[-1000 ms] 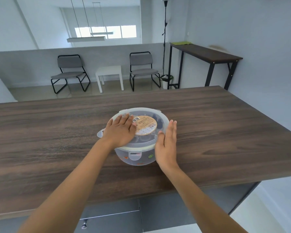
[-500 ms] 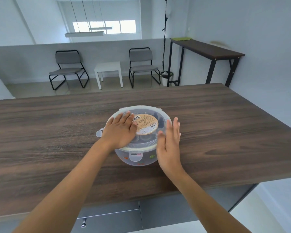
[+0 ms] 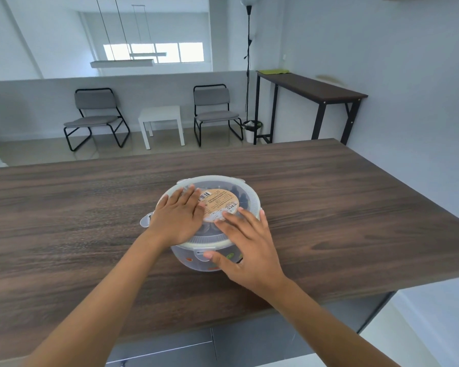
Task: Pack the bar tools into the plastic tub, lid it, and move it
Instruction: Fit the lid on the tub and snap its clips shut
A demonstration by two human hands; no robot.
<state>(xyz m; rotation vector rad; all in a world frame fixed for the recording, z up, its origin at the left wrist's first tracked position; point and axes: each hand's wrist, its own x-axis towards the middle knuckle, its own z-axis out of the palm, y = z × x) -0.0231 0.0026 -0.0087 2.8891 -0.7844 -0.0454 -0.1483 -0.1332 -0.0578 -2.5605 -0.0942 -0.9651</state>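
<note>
Round clear tub (image 3: 196, 263) standing upright near centre of tabletop (image 3: 342, 207), somewhat closer to near edge than far edge, well apart from left and right edges. Lid (image 3: 247, 197) seated on top, ribbed rim, round tan label (image 3: 220, 205) w/ barcode at its centre. Small tab (image 3: 145, 221) sticking out at tub's left side; another clip at lid's far rim. Dark shapes seen dimly through lid; contents too blurred to name. Coloured dots visible on tub wall toward near side.

Left hand (image 3: 176, 221) laid flat, palm down, on left half of lid, fingers straight and together, tips reaching label's left edge; open, pressing, not wrapped round anything. Right hand (image 3: 249, 250) spread over lid's near-right part: fingers fanned across top, tips touching label's near edge, thumb hooked low against front clip on tub's near wall. Grip open-handed here too, resting on lid and rim, no closed hold. Both forearms bare, entering from bottom edge.

Beyond far edge: two grey chairs (image 3: 97, 115) w/ white side table (image 3: 162, 120) between them, floor lamp (image 3: 248, 62) beside dark console table (image 3: 310, 88) at right wall.
</note>
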